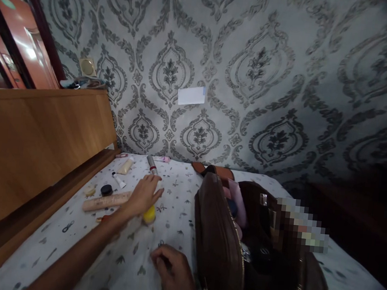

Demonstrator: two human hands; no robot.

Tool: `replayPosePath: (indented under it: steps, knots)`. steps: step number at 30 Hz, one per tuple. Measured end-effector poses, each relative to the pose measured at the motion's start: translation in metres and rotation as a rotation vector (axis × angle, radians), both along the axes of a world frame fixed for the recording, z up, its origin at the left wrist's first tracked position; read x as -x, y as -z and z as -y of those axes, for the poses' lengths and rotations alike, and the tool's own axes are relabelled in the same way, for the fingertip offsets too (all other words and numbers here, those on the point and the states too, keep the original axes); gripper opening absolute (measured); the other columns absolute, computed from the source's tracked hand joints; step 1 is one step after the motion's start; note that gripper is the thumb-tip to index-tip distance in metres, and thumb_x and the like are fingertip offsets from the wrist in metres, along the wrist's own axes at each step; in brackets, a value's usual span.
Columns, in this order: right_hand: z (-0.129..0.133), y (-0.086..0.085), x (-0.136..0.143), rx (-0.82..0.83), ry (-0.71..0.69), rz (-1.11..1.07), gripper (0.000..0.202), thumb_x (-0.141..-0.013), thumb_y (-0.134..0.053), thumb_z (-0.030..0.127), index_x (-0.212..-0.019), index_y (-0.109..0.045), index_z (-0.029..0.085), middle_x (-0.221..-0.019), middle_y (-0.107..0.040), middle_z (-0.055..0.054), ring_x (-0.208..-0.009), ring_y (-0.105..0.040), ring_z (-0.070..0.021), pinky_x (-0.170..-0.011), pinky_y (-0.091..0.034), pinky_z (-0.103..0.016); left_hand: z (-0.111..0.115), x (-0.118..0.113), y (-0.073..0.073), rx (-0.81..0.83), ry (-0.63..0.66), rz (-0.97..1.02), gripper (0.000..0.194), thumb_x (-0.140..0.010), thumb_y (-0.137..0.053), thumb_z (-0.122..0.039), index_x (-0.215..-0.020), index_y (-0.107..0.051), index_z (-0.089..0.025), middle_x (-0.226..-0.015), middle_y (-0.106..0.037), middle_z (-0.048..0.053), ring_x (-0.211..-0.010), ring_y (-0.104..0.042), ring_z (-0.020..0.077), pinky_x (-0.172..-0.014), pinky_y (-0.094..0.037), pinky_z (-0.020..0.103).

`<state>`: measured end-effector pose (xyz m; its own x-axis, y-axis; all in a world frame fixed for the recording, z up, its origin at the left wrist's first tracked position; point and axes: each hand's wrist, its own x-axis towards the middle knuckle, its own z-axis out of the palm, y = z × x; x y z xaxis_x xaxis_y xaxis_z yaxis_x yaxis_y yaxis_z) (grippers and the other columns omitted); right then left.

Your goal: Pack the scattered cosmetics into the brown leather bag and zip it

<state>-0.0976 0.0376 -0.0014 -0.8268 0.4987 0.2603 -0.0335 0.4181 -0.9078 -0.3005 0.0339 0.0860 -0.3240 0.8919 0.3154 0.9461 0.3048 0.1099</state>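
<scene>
My left hand (143,196) reaches over the patterned sheet, thumb apart from the fingers. Its fingertips are at the near end of a silver tube with a red band (152,164); a firm grip on it does not show. Partly under this hand lies a yellow item (150,214). Beside the wrist is a long beige case (106,202), with a red item (103,219) close to the forearm. My right hand (175,267) rests loosely curled on the sheet, nothing visible in it. Just right of it stands an unzipped brown bag (217,229) with pink and dark items inside.
A black-lidded jar (106,190), a small white tube (119,180), a beige tube (125,166) and a pink tube (163,159) lie on the left. An orange-brown strap (223,171) sits behind the bag. A wooden board (44,135) edges the left side; a patterned wall (206,41) rises behind.
</scene>
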Motion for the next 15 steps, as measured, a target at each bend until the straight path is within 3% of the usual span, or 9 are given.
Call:
replayPosePath:
  steps: [3, 8, 12, 15]
  knots:
    - [-0.002, 0.005, 0.001, -0.007, -0.024, 0.01, 0.024, -0.085, -0.046, 0.016, -0.08, -0.069, 0.018, -0.079, -0.071, -0.005, -0.077, -0.065, -0.019, -0.071, -0.046, -0.027, -0.046, 0.039, -0.008, 0.157, -0.092, -0.025, 0.033, -0.097, -0.047, -0.032, -0.125, -0.053, -0.016, -0.127, -0.06, 0.013, -0.12, -0.055, 0.0259, -0.098, -0.046, 0.037]
    - [0.0, 0.005, 0.001, 0.006, 0.0, -0.021, 0.025, -0.08, -0.048, 0.009, -0.082, -0.072, 0.015, -0.079, -0.072, -0.006, -0.076, -0.065, -0.0171, -0.073, -0.047, -0.025, -0.119, 0.094, -0.003, 0.261, -0.18, -0.059, 0.038, -0.096, -0.054, -0.031, -0.13, -0.053, -0.014, -0.132, -0.058, 0.017, -0.123, -0.055, 0.0279, -0.1, -0.046, 0.043]
    - [0.005, -0.001, 0.0, 0.064, 0.023, -0.01, 0.028, -0.077, -0.051, 0.004, -0.083, -0.075, 0.015, -0.08, -0.074, -0.005, -0.077, -0.067, -0.0159, -0.074, -0.048, -0.023, -0.16, 0.116, 0.007, 0.328, -0.161, -0.094, 0.042, -0.095, -0.058, -0.037, -0.131, -0.054, -0.017, -0.136, -0.055, 0.012, -0.12, -0.057, 0.0271, -0.1, -0.048, 0.051]
    - [0.007, -0.003, 0.002, 0.103, 0.048, 0.01, 0.029, -0.075, -0.052, 0.003, -0.084, -0.077, 0.015, -0.082, -0.076, -0.005, -0.078, -0.069, -0.0156, -0.075, -0.049, -0.021, -0.181, 0.126, 0.017, 0.368, -0.123, -0.117, 0.044, -0.096, -0.049, -0.022, -0.139, -0.046, -0.017, -0.145, -0.05, 0.017, -0.133, -0.047, 0.0299, -0.104, -0.045, 0.048]
